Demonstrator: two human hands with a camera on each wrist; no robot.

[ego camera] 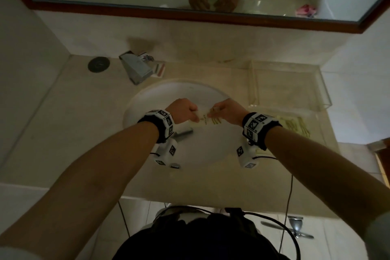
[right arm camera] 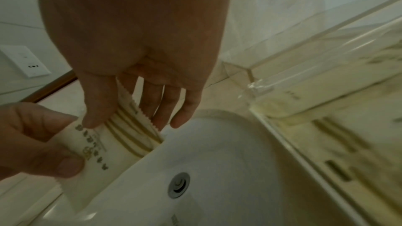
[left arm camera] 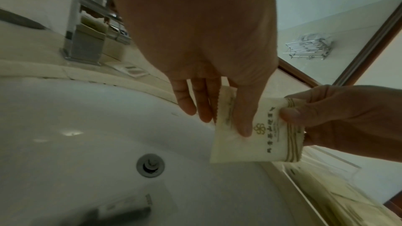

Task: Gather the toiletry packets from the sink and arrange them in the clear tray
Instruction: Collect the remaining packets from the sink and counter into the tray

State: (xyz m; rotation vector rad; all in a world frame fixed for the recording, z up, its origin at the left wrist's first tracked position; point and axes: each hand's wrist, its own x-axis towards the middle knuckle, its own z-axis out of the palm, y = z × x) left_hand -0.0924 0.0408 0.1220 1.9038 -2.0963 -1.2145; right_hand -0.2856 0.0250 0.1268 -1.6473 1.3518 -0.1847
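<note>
Dim, greenish, grainy throughout; faint glare spots on sink (left arm camera: 71, 133); motion blur along tray (right arm camera: 326, 126); strong wide-angle bending at edges.

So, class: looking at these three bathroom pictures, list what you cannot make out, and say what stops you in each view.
- Printed text on the cream packet: too small and dim, both wrist views.
- Dark item low in the sink: blurred in the left wrist view, half hidden under the left hand in the head view.
- Packets beside the clear tray: smeared in the right wrist view, partly behind the right hand and wrist in the head view.
</note>
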